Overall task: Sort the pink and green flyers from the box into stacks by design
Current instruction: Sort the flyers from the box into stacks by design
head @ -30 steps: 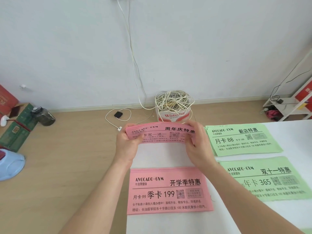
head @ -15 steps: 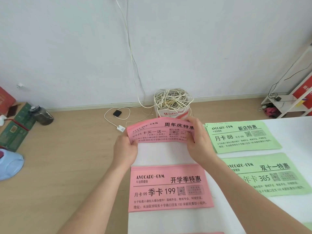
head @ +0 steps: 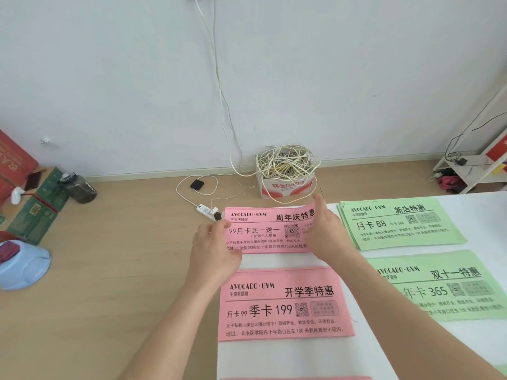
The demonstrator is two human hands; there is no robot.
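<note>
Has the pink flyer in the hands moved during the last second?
Yes. The pink flyer has come down and flattened onto the white table, its near edge now closer to the pink 199 stack.

Sparsely furnished room, home or small office undetermined. A bare white wall (head: pixel 109 78) meets a wood-look floor (head: pixel 109 283). A carton (head: pixel 285 186) of tangled cables, a power strip (head: pixel 205 210), a bottle (head: pixel 79 186) and boxes (head: pixel 41 209) sit on the floor. A shelf (head: pixel 472 171) stands at right; flyers (head: pixel 285 303) lie on a white counter (head: pixel 274 360).
</note>
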